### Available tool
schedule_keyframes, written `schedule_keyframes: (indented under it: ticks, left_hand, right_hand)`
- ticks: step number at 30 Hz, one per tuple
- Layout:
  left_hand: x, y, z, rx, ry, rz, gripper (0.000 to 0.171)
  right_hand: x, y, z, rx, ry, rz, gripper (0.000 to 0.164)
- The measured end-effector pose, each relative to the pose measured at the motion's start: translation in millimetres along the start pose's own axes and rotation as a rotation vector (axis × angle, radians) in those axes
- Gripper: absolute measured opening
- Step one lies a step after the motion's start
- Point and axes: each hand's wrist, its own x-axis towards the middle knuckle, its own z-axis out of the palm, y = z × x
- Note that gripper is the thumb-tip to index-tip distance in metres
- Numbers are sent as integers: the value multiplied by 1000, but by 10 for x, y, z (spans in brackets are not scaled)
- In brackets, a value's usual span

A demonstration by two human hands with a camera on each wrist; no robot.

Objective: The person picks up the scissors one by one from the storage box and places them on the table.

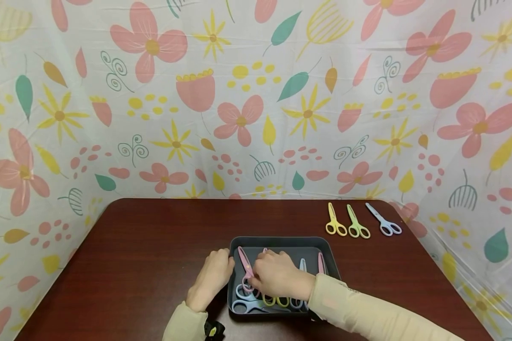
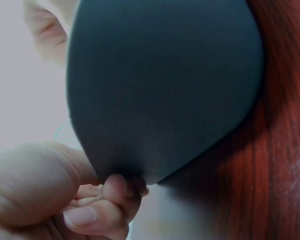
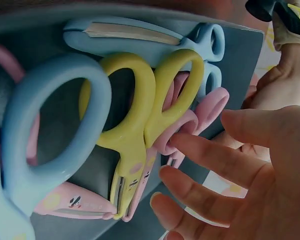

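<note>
- 2 bare hands at work, both at a dark grey rectangular tray with raised walls (image 1: 281, 240) on a glossy reddish-brown wooden table (image 1: 153, 265).
- Left hand (image 1: 212, 272): fingers bent, pinching the tray's left wall near the far corner.
- Right hand (image 1: 277, 274): over the tray, fingers spread and loosely bent, gripping nothing; index fingertip at a handle ring of the pink scissors (image 1: 244, 262) near the left wall.
- Those pink scissors: handles overlapping the handles of the light blue scissors (image 1: 256, 305) along the near wall.
- Yellow scissors (image 3: 132, 135): in the tray, beside the pink handles, rings toward the near wall.
- More pink and blue scissors farther right in the tray, partly hidden by the right arm.
- Table's far right: 3 pairs lying apart, left to right: pale yellow scissors (image 1: 335, 227), pale green scissors (image 1: 358, 229), pale blue scissors (image 1: 384, 222).
- Behind: white cloth with flower print (image 1: 247, 52).
</note>
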Motion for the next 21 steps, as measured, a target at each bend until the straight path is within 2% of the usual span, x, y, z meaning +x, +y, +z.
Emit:
schedule_keyframes:
  ticks: [10,21]
  left_hand:
    - [20,-2,-11,19,19,17,15]
    - [1,2,-3,4,5,7,13]
  right_hand:
    - [62,-38,9,-5,-48,45,33]
    - [91,-67,32,17,-115,94,37]
